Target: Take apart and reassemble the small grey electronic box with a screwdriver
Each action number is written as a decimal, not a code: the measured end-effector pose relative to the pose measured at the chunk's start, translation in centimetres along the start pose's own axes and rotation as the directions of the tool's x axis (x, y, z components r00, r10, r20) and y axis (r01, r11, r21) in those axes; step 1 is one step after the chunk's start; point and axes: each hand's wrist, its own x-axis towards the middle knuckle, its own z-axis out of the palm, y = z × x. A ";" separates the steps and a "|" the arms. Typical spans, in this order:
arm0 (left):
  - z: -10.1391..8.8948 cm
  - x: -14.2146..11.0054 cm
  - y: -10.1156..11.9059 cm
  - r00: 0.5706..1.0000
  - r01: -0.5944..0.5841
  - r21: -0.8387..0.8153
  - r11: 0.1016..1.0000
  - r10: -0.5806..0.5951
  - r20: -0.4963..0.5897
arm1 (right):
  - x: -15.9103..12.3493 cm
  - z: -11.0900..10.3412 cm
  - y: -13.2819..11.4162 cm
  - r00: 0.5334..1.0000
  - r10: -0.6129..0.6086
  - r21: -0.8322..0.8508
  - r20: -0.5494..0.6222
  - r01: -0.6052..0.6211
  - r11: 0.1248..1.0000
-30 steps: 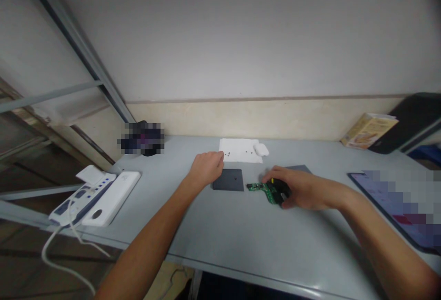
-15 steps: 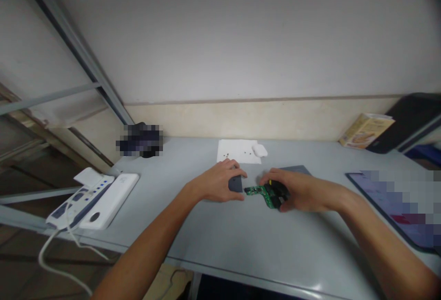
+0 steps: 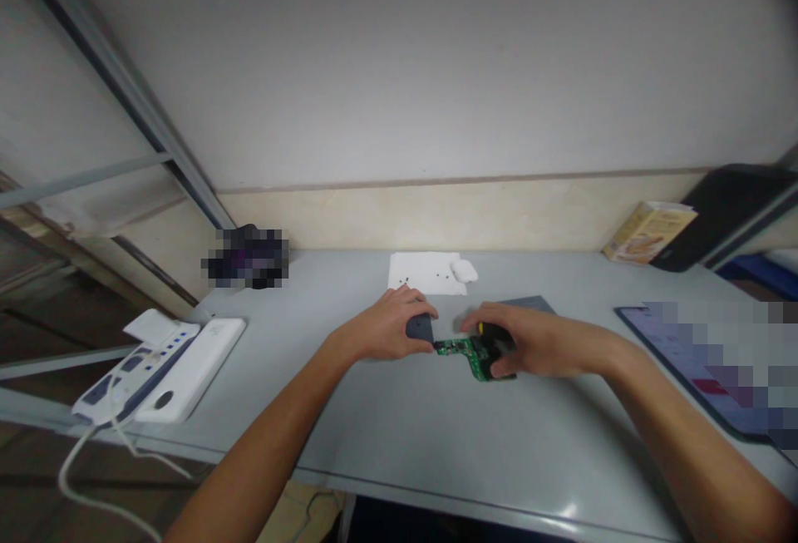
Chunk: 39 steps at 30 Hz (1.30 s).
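Observation:
My left hand [image 3: 394, 325] is closed around a small dark grey casing piece [image 3: 420, 328], with the thumb along its near edge and the fingers over the far side. Just right of it lies a green circuit board [image 3: 479, 362] with a narrow arm reaching left; the arm's end meets or nearly meets the casing's right edge, I cannot tell which. A black part [image 3: 497, 335] with a yellow spot sits on the board's wide end. My right hand [image 3: 529, 339] grips that end, thumb on the near side and fingers beyond. Partly behind this hand is a flat grey panel [image 3: 529, 304].
White paper [image 3: 421, 269] with several tiny dark bits and a white lump [image 3: 464, 270] lies at the back. A power strip [image 3: 140, 364] and white power bank [image 3: 196, 368] are left, a tablet [image 3: 686, 368] right. A yellow box [image 3: 652, 231] stands at the back right.
My left thumb has come in closer to the casing. My right thumb has moved onto the board's near side. The whole view has shifted slightly, moving things leftward.

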 end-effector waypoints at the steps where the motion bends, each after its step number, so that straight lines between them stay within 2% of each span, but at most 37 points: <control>1: 0.0 0.0 -0.1 1.000 -0.004 -0.005 1.000 0.004 0.000 | -0.1 -0.2 0.1 1.000 0.000 -0.007 -0.025 0.000 1.000; 5: 0.1 0.2 -0.4 1.000 -0.013 -0.028 1.000 0.013 -0.014 | -0.3 -1.0 1.2 0.991 -0.009 -0.065 -0.133 0.001 0.998; 10: 0.2 0.1 -0.6 1.000 0.007 -0.013 1.000 -0.007 -0.025 | -0.7 -1.6 3.2 0.993 -0.003 -0.076 -0.115 -0.006 0.997; 14: 0.1 0.2 -0.6 1.000 0.007 -0.014 1.000 -0.007 -0.015 | -0.6 -1.8 4.7 0.983 0.090 -0.105 -0.159 -0.107 0.989; 16: 0.2 0.2 -0.7 1.000 0.003 -0.019 1.000 -0.003 -0.020 | -0.2 -1.8 5.1 0.979 0.099 -0.114 -0.177 -0.120 0.986; 24: 0.5 0.4 -1.0 0.999 -0.021 -0.040 0.999 0.019 -0.037 | 1.0 -1.3 3.6 0.978 -0.070 -0.067 -0.194 0.058 0.996; 30: 0.5 0.3 -0.1 0.999 -0.009 0.015 1.000 0.009 -0.047 | 1.1 -1.0 3.5 0.978 -0.085 -0.058 -0.191 0.076 0.995; 33: 0.7 0.3 0.7 0.997 -0.043 0.058 0.997 0.047 -0.060 | 1.1 -1.0 3.6 0.976 -0.093 -0.069 -0.196 0.081 0.994; 39: 1.4 0.4 2.4 0.993 -0.092 0.118 0.989 0.099 -0.057 | 1.4 -1.4 3.1 0.946 -0.158 -0.096 -0.282 0.137 0.986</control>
